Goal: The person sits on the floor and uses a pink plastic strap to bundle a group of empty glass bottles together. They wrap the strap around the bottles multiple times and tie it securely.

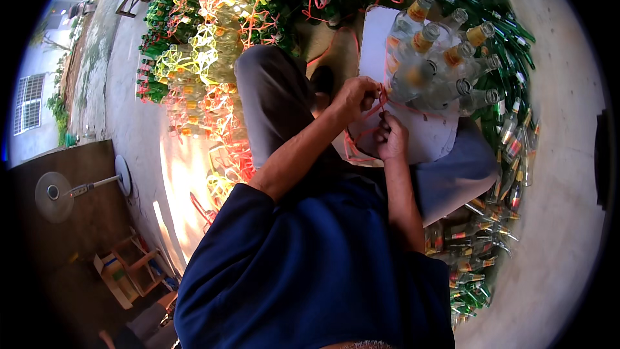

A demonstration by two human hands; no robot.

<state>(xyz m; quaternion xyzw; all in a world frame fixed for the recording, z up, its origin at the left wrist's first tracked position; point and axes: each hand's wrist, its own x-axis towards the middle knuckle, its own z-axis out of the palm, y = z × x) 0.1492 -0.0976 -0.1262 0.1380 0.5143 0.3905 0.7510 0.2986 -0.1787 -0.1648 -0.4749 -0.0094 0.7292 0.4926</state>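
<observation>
Several clear glass bottles (pixel 455 89) stand grouped on a white board (pixel 411 138) in front of me. Red plastic twine (pixel 411 106) runs around the lower part of the group and meets at its near left side. There my left hand (pixel 359 97) pinches the twine between its fingertips, close to the bottles. Just below it, nearer my body, my right hand (pixel 391 136) has curled fingers pinching another part of the same twine. Loose loops of twine hang at the left edge of the board, beside my knee.
Bundles of green bottles (pixel 157 58) and clear bottles (pixel 225 53), tied with coloured twine, stand to the left. Loose green bottles (pixel 499 24) and clear ones (pixel 516 155) lie piled on the right. A white fan (pixel 54 197) and a wooden chair (pixel 140 262) are further left.
</observation>
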